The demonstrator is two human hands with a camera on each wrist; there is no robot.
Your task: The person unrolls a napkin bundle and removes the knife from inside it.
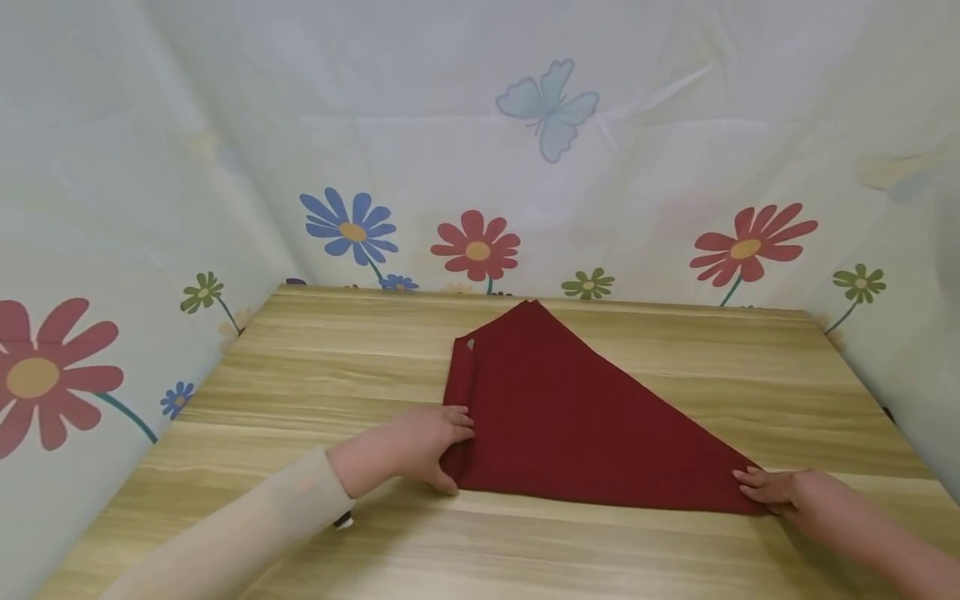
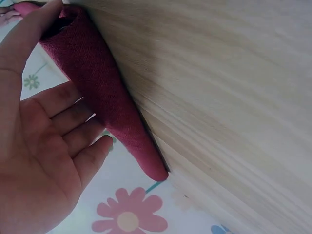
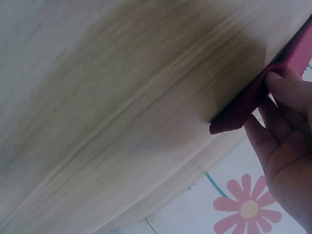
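Observation:
A dark red cloth point(image 1: 592, 417) lies folded on the table, with a peak at the far side and a long slanting edge down to the right. Along its left edge runs a narrow folded strip point(image 2: 97, 73), its near end showing a hollow opening in the left wrist view. My left hand point(image 1: 420, 442) holds this strip, fingertips on top and thumb at the near corner. At the pointed right corner, my right hand point(image 1: 802, 496) pinches the cloth, with the thumb at its near edge in the right wrist view. A small pale spot shows near the strip's far end.
The wood-grain table point(image 1: 337, 358) reaches back to a white curtain point(image 1: 420, 125) printed with flowers and a butterfly. The curtain also stands along the left and right sides. A small dark and white object point(image 1: 343, 521) shows beside the left cuff.

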